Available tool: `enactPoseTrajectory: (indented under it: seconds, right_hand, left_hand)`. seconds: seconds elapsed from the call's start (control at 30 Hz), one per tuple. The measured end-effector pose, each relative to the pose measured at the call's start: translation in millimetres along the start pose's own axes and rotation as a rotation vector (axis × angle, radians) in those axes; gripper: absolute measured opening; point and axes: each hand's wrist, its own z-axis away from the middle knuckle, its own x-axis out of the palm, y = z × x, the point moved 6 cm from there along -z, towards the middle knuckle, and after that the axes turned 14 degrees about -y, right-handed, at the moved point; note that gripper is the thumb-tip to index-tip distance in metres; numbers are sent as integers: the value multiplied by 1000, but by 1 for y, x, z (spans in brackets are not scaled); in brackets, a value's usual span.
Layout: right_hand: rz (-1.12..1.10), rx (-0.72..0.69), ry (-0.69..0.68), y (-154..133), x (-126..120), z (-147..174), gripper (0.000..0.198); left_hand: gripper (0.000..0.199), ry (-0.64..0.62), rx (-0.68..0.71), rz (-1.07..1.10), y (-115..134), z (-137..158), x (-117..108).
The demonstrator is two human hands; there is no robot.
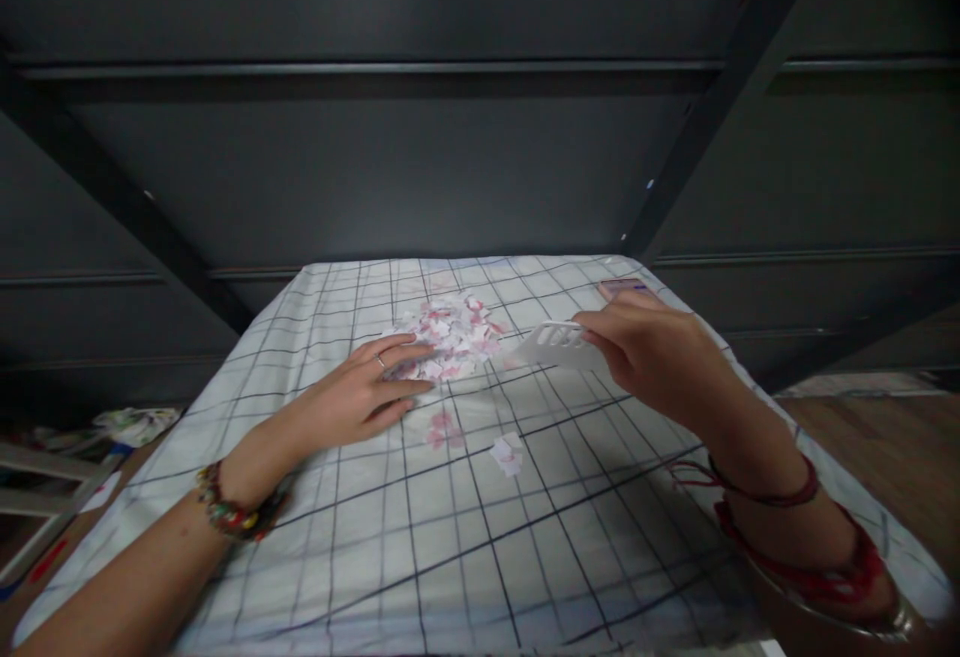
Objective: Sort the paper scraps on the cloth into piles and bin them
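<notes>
A heap of small torn paper pieces [457, 332], white with pink, lies on the checked tablecloth [465, 577]. At the near left side of the heap rests my left hand [375, 392], palm down with fingers apart; a ring is on one finger. My right hand [652, 352] grips a thin white scraper [551, 345] with a row of slots along its upper edge. Its lower edge points toward the right side of the heap. Nearer to me lie a small white cluster of scraps [508, 454] and a pinkish patch [444, 429].
Behind my right hand lies a flat pinkish-brown object [626, 286], partly covered. A dark panelled wall [420, 172] rises beyond the table's far edge. Low on the left stands a pale frame [41, 497], perhaps a chair, on the floor.
</notes>
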Motion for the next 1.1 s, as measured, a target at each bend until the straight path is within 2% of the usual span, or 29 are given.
enactPoseTrajectory:
  seconds: [0.13,0.33,0.57,0.67,0.8,0.93,1.1]
  right_hand:
    - [-78,-91,11,-14,-5,-1,21]
    - [-23,-13,7,-5,-7,4,21]
    - [-23,-248,98,-42,-18,6,22]
    - [-43,-308,148,-52,-21,7,23]
    - [-5,-249,190,-43,-24,10,23]
    - [55,-191,147,-34,-24,12,23]
    - [-19,-269,131,-52,-23,10,20]
  left_hand:
    - [27,-4,-4,3,-1,-1,1]
    - [27,9,-2,14,-1,-1,0]
    - [27,-11,-8,-5,0,-3,0]
    - [28,-7,-9,0,0,-4,0]
    - [29,1,-15,6,-2,-2,0]
    - [29,-2,-12,0,-1,0,0]
    - [28,16,-13,6,0,-3,-4]
